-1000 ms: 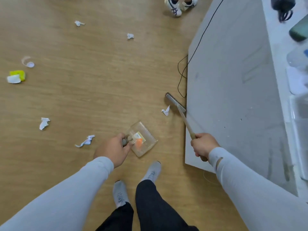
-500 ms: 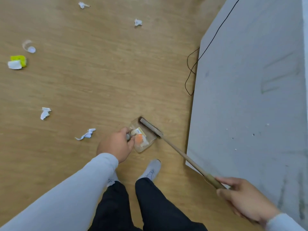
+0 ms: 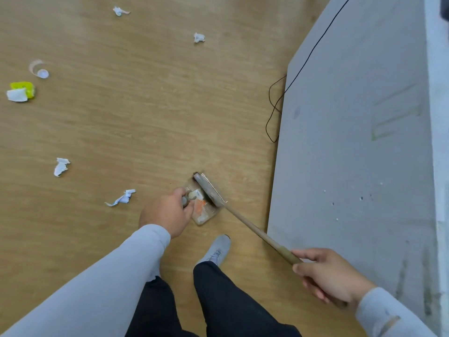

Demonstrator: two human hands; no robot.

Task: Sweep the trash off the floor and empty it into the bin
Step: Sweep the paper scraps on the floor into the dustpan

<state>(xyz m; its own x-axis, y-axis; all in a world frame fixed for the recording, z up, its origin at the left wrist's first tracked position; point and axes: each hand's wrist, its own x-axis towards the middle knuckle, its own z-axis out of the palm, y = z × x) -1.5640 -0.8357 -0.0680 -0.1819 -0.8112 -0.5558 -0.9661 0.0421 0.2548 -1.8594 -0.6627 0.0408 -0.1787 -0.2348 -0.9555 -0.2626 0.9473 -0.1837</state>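
Observation:
A clear dustpan [image 3: 206, 216] lies on the wooden floor just ahead of my feet, with white and orange scraps inside. My left hand [image 3: 166, 211] grips its grey handle. The broom [image 3: 245, 222] has its head [image 3: 208, 189] lying across the dustpan's far edge, and my right hand [image 3: 331, 276] holds the end of its wooden stick. Loose trash lies to the left: a white paper twist [image 3: 122, 197], a crumpled scrap [image 3: 61, 166], a yellow-and-white wrapper [image 3: 21, 91], a clear curl of tape [image 3: 38, 69], and two far paper balls [image 3: 198, 37] [image 3: 119, 11].
A grey panel [image 3: 352, 142] stands along the right side, close to the broom stick. A black cable [image 3: 274, 110] loops on the floor at its edge. My shoe [image 3: 216, 249] and dark trousers are right behind the dustpan. Open floor spreads to the left and ahead.
The broom head swept from beside the grey panel into the dustpan mouth, carrying the white scrap with it. My right hand pulled back and down. The dustpan stayed put.

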